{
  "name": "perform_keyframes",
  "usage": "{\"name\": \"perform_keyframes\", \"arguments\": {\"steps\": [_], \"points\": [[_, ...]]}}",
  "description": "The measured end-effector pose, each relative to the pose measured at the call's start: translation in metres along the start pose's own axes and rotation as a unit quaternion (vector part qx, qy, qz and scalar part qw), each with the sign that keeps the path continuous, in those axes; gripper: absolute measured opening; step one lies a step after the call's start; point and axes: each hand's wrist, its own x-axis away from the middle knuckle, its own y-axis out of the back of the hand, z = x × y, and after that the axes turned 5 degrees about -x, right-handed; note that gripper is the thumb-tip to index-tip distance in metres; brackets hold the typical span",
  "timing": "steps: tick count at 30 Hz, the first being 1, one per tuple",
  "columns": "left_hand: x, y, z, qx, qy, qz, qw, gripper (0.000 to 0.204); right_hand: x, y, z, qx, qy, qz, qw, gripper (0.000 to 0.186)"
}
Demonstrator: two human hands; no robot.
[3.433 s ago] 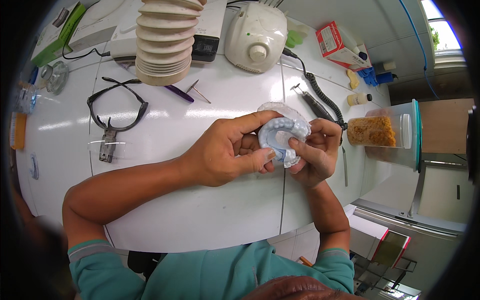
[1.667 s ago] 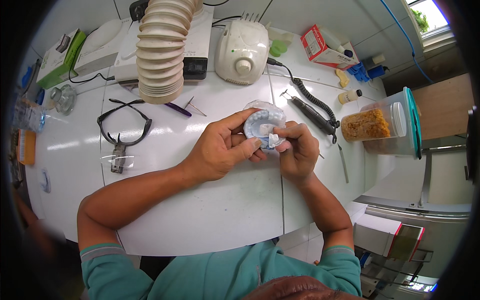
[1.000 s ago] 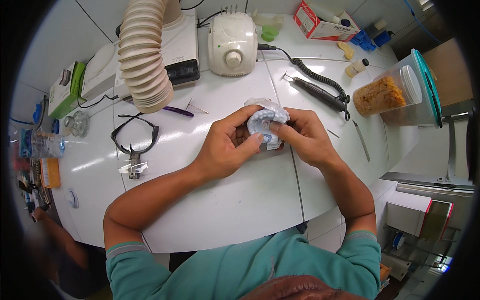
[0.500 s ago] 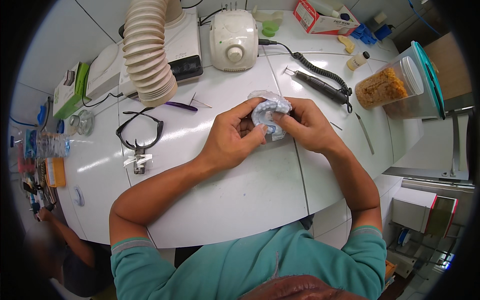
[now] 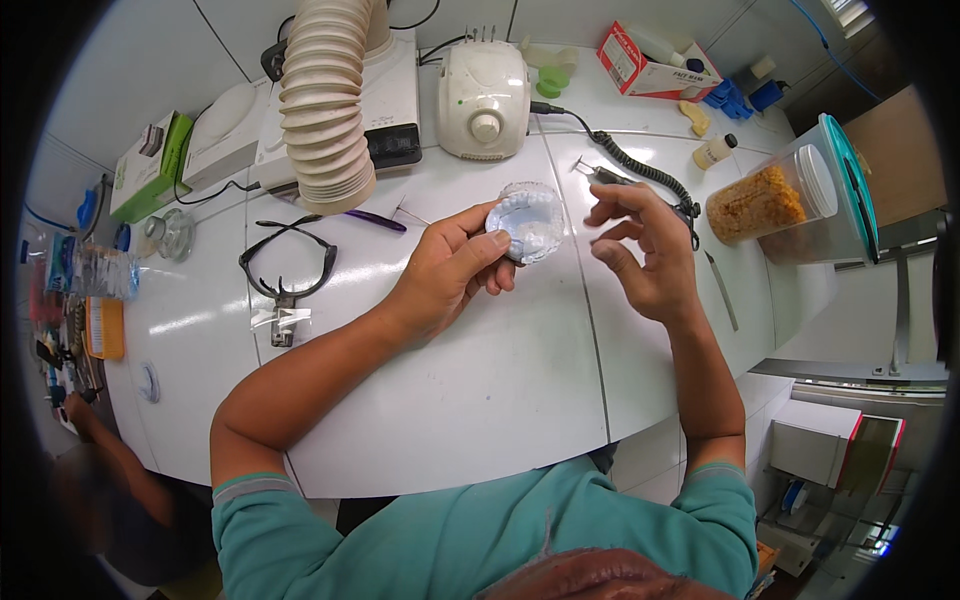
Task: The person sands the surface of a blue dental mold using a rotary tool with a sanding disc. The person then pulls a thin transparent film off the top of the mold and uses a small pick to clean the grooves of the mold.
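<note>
In the head view, the left hand (image 5: 440, 265) grips the dental model (image 5: 535, 215), its fingers closed on the left edge and the thumb on top. The model, pale blue with a clear, ragged rim, is held above the middle of the table (image 5: 450, 420). Just to its right, the right hand (image 5: 655, 255) is raised, fingers open, curved and spread, apart from the model. Behind that hand lies the handpiece (image 5: 608, 177), partly hidden, its coiled cord (image 5: 640, 160) running far-left to the cream control box (image 5: 484, 110). To the right are a thin knife (image 5: 722, 290), a clear tub (image 5: 760, 205) of orange-brown bits and, farther off, a small bottle (image 5: 714, 152). On the left, black glasses (image 5: 331, 262) lie near a purple-handled tool (image 5: 378, 220); a ribbed hose (image 5: 322, 110) hangs beyond them. At the left edge, another person's arm (image 5: 125, 460) shows.
</note>
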Motion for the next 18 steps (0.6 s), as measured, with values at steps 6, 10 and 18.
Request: {"name": "perform_keyframes", "arguments": {"steps": [6,10,18], "points": [[-0.01,0.012,-0.002,0.011,0.081,0.125,0.989,0.057,-0.015,-0.01,0.013,0.229,0.276,0.049,0.932,0.038],[-0.002,0.012,-0.014,-0.023,0.079,0.122,0.989,0.066,-0.008,-0.009,0.005,0.151,0.168,-0.026,0.974,0.017],[-0.008,0.004,-0.003,-0.179,-0.137,-0.002,0.974,0.05,0.006,-0.025,-0.001,-0.237,-0.181,0.017,0.954,0.026]]}}
